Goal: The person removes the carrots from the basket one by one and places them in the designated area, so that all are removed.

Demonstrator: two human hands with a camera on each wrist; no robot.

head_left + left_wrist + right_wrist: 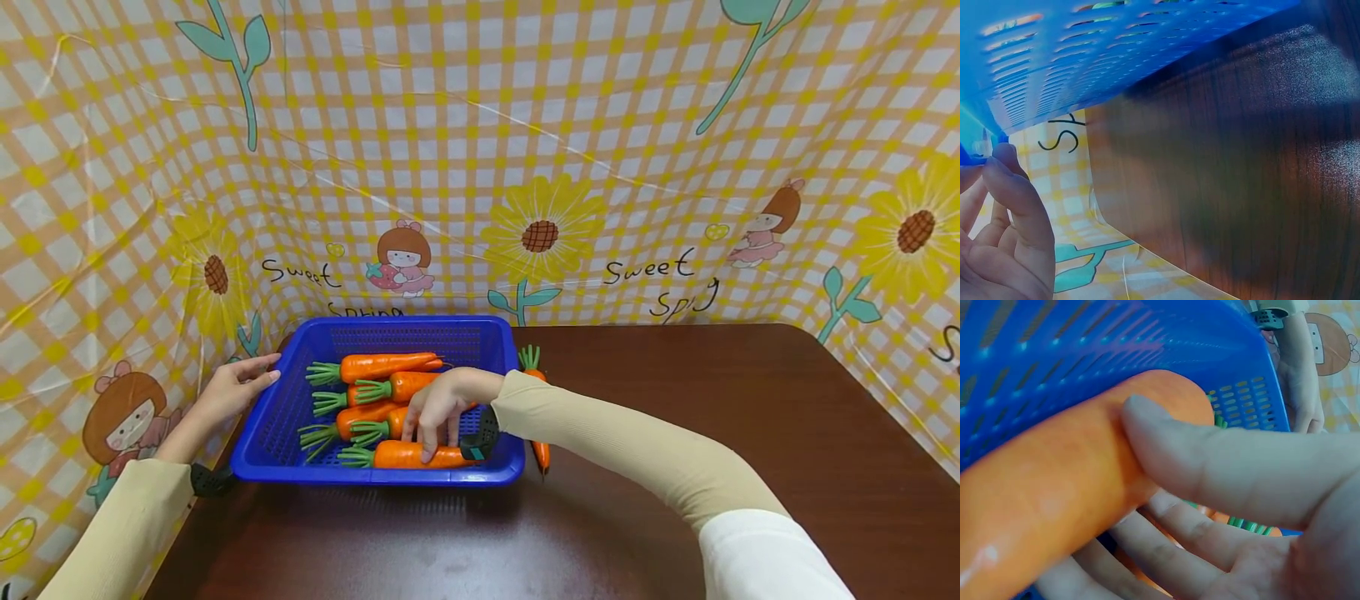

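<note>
A blue plastic basket (360, 476) with slotted walls holds several orange carrots with green stem tufts, mostly lying crosswise with their tufts to the left. My right hand (444, 407) reaches into it from the right and grips the carrot nearest the front wall (392, 455). In the right wrist view the thumb (1172, 440) presses on top of this thick carrot (1054, 481), and the other fingers curl beneath. At the basket's left side, my left hand (228, 392) pinches the rim between thumb and fingers, as the left wrist view shows of that hand (1010, 231).
One more carrot (542, 457) lies on the dark brown table (675, 383) just right of the basket, partly hidden by the right sleeve. Checked yellow cloth (450, 150) with printed sunflowers hangs along the table's back and sides. Both wrists wear small black devices.
</note>
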